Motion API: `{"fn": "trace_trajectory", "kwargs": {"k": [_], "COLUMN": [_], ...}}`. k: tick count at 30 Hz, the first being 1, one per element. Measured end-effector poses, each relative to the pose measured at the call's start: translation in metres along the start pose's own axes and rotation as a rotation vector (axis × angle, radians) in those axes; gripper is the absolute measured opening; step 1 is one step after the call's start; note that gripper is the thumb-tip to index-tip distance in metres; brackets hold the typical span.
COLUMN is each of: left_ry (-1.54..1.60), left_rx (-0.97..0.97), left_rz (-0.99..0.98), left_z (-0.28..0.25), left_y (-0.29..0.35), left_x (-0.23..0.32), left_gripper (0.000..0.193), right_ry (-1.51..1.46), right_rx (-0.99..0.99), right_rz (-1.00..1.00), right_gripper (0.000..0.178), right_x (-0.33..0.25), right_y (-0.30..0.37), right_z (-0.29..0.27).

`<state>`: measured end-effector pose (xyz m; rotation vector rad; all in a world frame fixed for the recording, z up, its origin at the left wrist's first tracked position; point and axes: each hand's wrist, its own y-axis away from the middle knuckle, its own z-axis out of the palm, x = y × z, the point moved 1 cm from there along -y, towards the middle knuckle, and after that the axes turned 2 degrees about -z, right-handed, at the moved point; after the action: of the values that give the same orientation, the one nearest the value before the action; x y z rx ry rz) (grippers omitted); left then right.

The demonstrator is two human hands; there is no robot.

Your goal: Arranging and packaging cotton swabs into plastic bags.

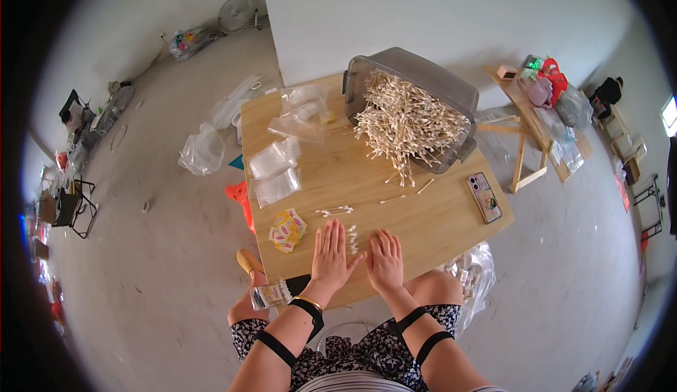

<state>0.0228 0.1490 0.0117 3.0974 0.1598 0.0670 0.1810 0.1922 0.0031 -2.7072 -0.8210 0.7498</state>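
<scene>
My left hand (329, 256) lies flat on the wooden table (331, 159), fingers stretched out. Beside it my right hand (385, 259) also rests flat, fingers extended and slightly bent. A short column of cotton swabs (352, 239) lies between the two hands, next to my left fingers. Just beyond my left fingertips is a small row of cotton swabs (334, 210). Yellow-and-white paper cards (288, 230) are piled left of my left hand. A tipped grey plastic bin (405, 60) at the back spills a heap of cotton swabs (409, 117) toward me.
Clear plastic bags (275, 177) lie on the table's left side, with more bags (303, 113) behind. A phone (484, 197) lies near the right edge. A filled packet (272, 294) sits at the front left corner. A wooden side table (539, 127) holds bags at right.
</scene>
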Motion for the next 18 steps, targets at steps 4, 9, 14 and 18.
{"fn": "trace_trajectory", "kwargs": {"k": [4, 9, 14, 18], "left_ry": [-0.011, -0.059, 0.006, 0.044], "left_rx": [-0.005, -0.059, 0.016, 0.014], "left_rz": [0.057, 0.061, -0.044, -0.006], "left_z": [0.011, 0.007, 0.004, 0.003], "left_y": [-0.005, -0.005, -0.021, -0.014], "left_x": [-0.007, 0.002, -0.006, -0.002], "left_gripper": [0.093, 0.091, 0.090, 0.090], "right_ry": [0.006, 0.006, 0.033, 0.015], "right_rx": [-0.007, -0.013, -0.018, -0.011], "right_rz": [-0.003, 0.031, 0.028, 0.045], "right_gripper": [0.045, 0.045, 0.044, 0.043], "right_x": [-0.005, 0.000, -0.007, -0.004], "right_y": [-0.001, 0.000, -0.001, -0.001], "right_z": [0.000, -0.001, 0.000, -0.004]}}
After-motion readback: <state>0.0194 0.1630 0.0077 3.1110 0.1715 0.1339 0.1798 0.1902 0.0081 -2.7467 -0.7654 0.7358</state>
